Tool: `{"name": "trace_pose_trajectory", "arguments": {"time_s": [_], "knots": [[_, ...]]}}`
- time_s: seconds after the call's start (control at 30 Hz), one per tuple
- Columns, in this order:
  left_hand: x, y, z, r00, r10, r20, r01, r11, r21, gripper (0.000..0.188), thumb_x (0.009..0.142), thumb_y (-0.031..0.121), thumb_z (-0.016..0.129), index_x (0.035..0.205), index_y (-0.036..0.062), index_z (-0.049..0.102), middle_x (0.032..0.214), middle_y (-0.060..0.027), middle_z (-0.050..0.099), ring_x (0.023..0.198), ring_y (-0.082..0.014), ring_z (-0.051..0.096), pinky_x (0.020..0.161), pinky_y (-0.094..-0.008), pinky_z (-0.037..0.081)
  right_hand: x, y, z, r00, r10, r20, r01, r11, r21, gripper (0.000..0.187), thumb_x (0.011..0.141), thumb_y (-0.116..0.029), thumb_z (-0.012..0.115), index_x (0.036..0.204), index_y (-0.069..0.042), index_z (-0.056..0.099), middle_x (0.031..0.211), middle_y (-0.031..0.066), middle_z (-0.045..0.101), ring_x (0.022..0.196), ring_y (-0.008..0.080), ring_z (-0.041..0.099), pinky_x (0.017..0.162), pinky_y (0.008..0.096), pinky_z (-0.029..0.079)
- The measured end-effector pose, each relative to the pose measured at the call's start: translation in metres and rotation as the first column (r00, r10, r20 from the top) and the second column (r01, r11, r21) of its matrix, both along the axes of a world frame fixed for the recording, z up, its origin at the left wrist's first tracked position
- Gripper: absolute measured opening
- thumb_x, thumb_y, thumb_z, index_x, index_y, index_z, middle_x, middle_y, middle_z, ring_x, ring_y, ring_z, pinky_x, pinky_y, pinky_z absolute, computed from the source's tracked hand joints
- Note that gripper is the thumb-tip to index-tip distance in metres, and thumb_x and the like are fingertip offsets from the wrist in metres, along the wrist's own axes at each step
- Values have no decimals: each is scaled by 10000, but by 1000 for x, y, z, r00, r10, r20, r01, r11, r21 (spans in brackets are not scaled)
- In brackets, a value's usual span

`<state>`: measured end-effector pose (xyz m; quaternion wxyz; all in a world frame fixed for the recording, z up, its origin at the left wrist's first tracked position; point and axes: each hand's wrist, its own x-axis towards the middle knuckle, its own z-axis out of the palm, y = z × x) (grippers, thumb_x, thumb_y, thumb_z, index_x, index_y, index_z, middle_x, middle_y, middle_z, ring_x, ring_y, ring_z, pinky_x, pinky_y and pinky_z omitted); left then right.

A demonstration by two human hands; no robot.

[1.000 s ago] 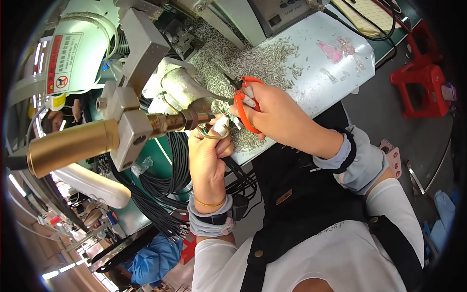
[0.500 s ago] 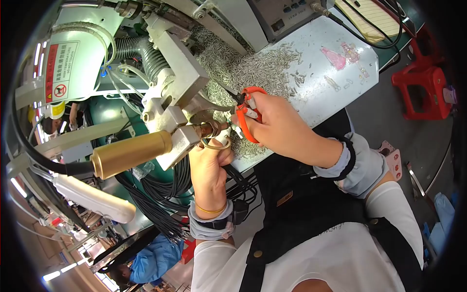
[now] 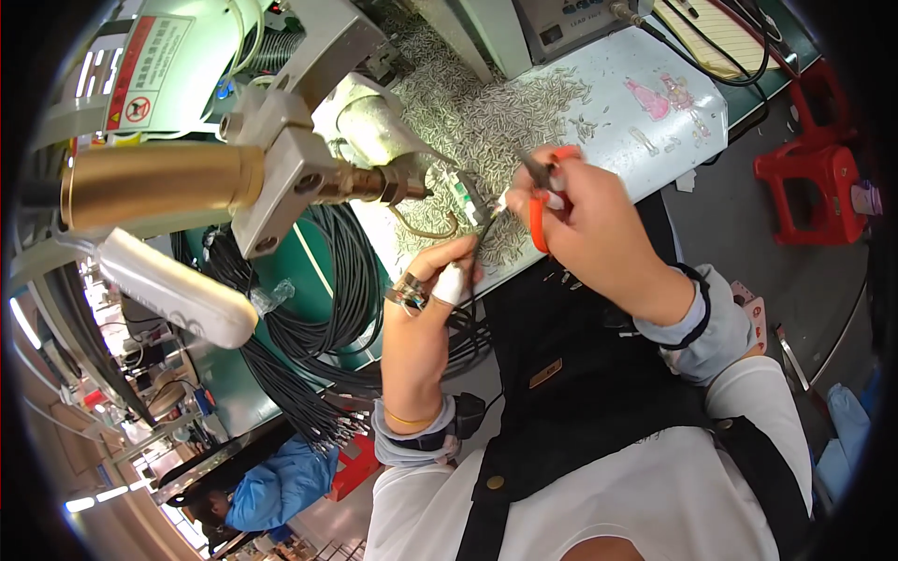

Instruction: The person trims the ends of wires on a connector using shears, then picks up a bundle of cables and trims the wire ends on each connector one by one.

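Observation:
My left hand [image 3: 426, 304] pinches a thin black cable [image 3: 482, 245] between thumb and fingers, below the metal tip of a machine. A white cover wraps its thumb, and a metal band-like piece sits around a finger. Orange-handled pliers [image 3: 538, 224] lie in my closed right hand [image 3: 603, 229], their dark jaws pointing up and left. The cable's upper end reaches toward the right fingertips; whether they touch it I cannot tell. Just left of that end is a small green-and-white part [image 3: 460, 194] by a dark holder. The gold-handled soldering head [image 3: 159, 187] stands to the left.
Many short metal pieces [image 3: 505, 112] cover the white work sheet [image 3: 655, 168]. Coiled black cables [image 3: 327, 290] lie at left below the machine. A grey control box [image 3: 571, 37] stands at the back, a red stool [image 3: 814, 187] at right. A person in blue [image 3: 281, 491] is at lower left.
Both hands have moved away from the soldering tip, the right one rightward with the pliers. The cable now shows between them. The machine appears shifted left and up in the view.

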<state>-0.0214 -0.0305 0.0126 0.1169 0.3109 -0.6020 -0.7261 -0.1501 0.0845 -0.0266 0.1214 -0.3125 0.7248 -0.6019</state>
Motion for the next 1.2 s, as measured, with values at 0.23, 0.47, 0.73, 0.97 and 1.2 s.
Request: {"name": "trace_pose_trajectory", "arguments": {"time_s": [0.23, 0.47, 0.73, 0.97, 1.2], "knots": [[15, 19, -14, 970, -220, 100, 242, 889, -390, 236, 738, -150, 478, 903, -10, 570, 844, -70, 551, 746, -132, 533, 631, -211, 415, 36, 18, 23, 956, 168, -241, -164, 986, 35, 114, 778, -89, 613, 808, -7, 540, 641, 11, 493, 538, 74, 463, 470, 249, 379], [20, 28, -9, 999, -47, 14, 49, 973, -227, 224, 679, -139, 541, 862, -11, 568, 805, -61, 549, 694, -114, 527, 601, -218, 408, 26, 30, 20, 880, 287, 379, -296, 955, -36, 153, 785, -135, 621, 782, -1, 548, 615, 31, 527, 503, 85, 499, 445, 231, 365], [17, 28, -20, 962, -199, -186, -48, 549, -834, 136, 709, -81, 587, 810, 6, 562, 756, -51, 535, 565, -85, 457, 474, -178, 315, 15, 26, 32, 161, 370, 915, -574, 789, -218, 223, 840, -193, 563, 706, -21, 517, 562, -6, 468, 455, 43, 420, 422, 207, 324], [23, 19, -14, 998, 37, -50, -29, 990, 140, 136, 748, -42, 598, 846, 20, 527, 752, -18, 529, 513, -43, 397, 429, -173, 267, 37, 22, -8, 668, 423, 613, -420, 894, -159, 189, 831, -225, 563, 726, -69, 551, 553, -14, 460, 453, 78, 464, 385, 234, 338], [26, 10, -9, 996, -46, 72, 24, 959, 283, 140, 764, -21, 599, 865, 19, 511, 756, -2, 526, 493, -9, 352, 420, -160, 236, 13, 25, 4, 661, 303, -686, -265, 950, 164, 143, 707, -195, 625, 846, -161, 639, 582, -41, 463, 472, 108, 479, 422, 225, 382]]}}
